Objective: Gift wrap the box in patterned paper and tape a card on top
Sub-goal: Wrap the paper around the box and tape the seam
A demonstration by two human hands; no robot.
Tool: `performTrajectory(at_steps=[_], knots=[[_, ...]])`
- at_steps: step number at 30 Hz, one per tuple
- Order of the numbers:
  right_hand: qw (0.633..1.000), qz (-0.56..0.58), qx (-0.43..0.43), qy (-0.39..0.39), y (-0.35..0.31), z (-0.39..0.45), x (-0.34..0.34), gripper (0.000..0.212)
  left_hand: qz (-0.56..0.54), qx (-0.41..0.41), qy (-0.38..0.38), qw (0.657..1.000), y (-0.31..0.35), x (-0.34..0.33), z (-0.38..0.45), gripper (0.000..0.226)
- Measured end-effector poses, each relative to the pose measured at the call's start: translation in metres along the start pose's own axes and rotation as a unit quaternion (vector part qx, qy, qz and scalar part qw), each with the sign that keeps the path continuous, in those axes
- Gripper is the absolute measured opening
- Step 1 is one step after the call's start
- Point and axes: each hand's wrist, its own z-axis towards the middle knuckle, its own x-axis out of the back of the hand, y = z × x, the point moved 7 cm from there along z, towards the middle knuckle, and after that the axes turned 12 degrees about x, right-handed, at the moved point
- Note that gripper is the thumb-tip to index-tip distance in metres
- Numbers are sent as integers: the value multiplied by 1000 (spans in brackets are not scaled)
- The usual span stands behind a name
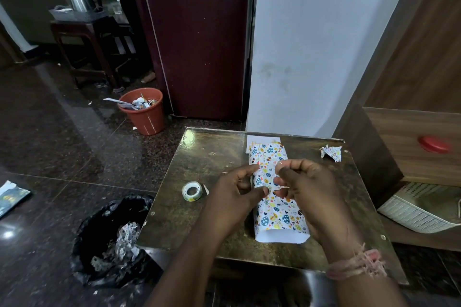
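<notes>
Centre of the frame, the box [274,197] lies on the table [199,162], wrapped in patterned paper with both ends open. Both hands hover over its middle: the left hand [237,189] presses its thumb onto the paper, fingers curled; the right hand [304,182] pinches something between its fingertips, too small to identify. Just left, a tape roll [191,191]. At the box's far end, a white card [262,139].
</notes>
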Motion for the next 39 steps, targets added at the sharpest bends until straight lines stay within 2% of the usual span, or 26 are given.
performTrajectory(at_steps=[11,15,19,21,23,26,29,33,39], knots=[[998,-59,-24,27,-4,20,-13,7,-9,19,-49,999,-5,-12,8,71],[992,-111,-33,45,-3,36,-20,11,9,-8,-60,998,1,-14,11,88],[985,-154,-41,71,2,45,-19,25,18,19,-45,999,1,-9,14,115],[982,-167,-51,78,4,48,-22,23,31,17,-42,998,0,-10,15,127],[978,-185,-57,81,3,49,-24,23,46,2,-45,998,1,-11,15,123],[973,-200,-65,94,6,52,-21,39,56,-4,-52,997,1,-12,14,105],[966,-228,-74,99,10,58,-21,30,54,19,-58,997,-1,-14,14,90],[958,-261,-65,97,9,59,-24,19,88,32,-44,995,-1,-14,12,92],[957,-271,-47,90,5,56,-19,18,144,-5,-19,989,10,-14,4,110]])
